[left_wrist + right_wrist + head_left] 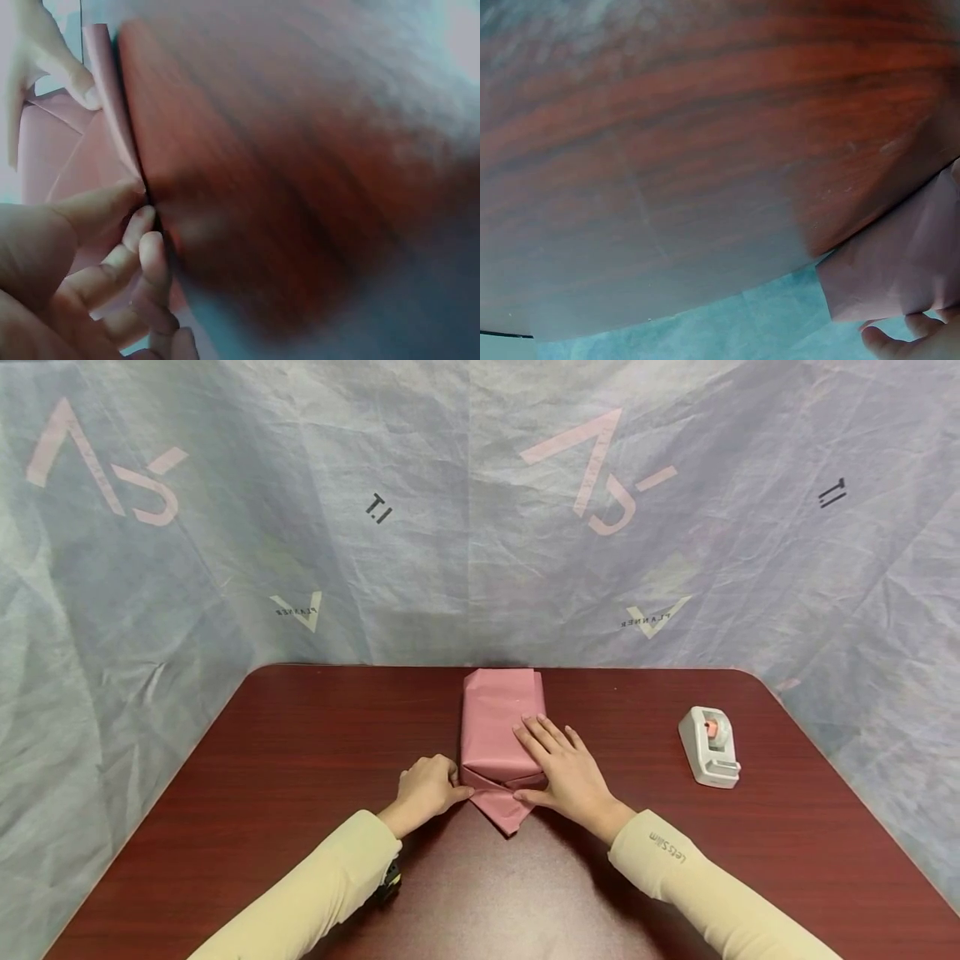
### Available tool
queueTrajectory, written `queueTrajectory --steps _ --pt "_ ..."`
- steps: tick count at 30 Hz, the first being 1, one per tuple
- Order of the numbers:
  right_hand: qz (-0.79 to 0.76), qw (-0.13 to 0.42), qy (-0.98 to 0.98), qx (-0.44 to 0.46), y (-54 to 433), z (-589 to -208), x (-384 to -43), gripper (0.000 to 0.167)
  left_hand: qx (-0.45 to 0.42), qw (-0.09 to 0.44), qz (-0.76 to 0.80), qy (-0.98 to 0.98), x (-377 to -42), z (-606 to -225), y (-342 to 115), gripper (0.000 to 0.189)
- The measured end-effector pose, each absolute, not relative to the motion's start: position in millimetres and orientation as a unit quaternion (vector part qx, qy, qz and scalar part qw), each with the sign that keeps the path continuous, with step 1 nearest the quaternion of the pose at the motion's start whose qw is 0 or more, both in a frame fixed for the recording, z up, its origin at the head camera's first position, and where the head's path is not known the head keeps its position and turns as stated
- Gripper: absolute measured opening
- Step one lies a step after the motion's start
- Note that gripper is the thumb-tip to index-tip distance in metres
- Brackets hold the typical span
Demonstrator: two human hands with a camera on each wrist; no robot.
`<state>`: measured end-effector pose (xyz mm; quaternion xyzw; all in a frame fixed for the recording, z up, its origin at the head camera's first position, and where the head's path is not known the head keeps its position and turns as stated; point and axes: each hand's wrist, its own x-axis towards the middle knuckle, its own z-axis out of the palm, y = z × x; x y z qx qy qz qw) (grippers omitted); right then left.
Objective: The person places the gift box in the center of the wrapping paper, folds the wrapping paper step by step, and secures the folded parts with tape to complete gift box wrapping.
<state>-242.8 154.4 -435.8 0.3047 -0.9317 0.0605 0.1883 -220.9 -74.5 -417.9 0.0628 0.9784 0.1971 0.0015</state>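
Note:
A box-shaped package in pink wrapping paper (501,720) lies on the table, with a pointed paper flap (506,812) sticking out at its near end. My left hand (427,789) is at the flap's left side; in the left wrist view its thumb and fingertips (141,217) pinch the paper edge. My right hand (572,774) rests on the package's right side with fairly straight fingers, its thumb touching the fold at the flap. Only some fingers (911,341) of that hand show in the right wrist view, beside the pink paper (896,259).
A white tape dispenser (709,747) with a roll in it stands at the right of the dark red wooden table (330,718). Grey printed fabric (420,568) hangs behind and along both sides of the table.

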Motion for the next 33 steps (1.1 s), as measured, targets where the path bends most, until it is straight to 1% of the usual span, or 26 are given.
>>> queueTrajectory --steps 3,6,9,11,16,23,30,33 --pt "0.065 0.193 -0.93 0.305 154 -436 -243 0.09 0.076 -0.031 0.183 0.98 -222 -421 -73 0.035" --pt "0.071 0.202 -0.926 0.31 154 -437 -243 0.088 0.091 -0.057 0.17 0.98 -222 -425 -71 0.036" --pt "0.077 0.208 -0.924 0.312 154 -437 -243 0.087 0.109 -0.067 0.158 0.979 -222 -426 -71 0.034" --pt "0.079 0.207 -0.924 0.312 154 -437 -243 0.086 0.12 -0.066 0.149 0.979 -222 -426 -72 0.033" --pt "0.077 0.203 -0.925 0.311 153 -437 -243 0.085 0.139 -0.04 0.135 0.98 -223 -423 -74 0.031" --pt "0.075 0.208 -0.925 0.31 152 -437 -243 0.085 0.16 -0.045 0.139 0.976 -223 -422 -78 0.03" --pt "0.072 0.207 -0.925 0.31 151 -436 -243 0.085 0.156 -0.002 0.116 0.981 -224 -411 -82 0.026" --pt "0.074 0.206 -0.925 0.31 152 -437 -243 0.085 0.151 -0.016 0.125 0.981 -225 -411 -80 0.028"
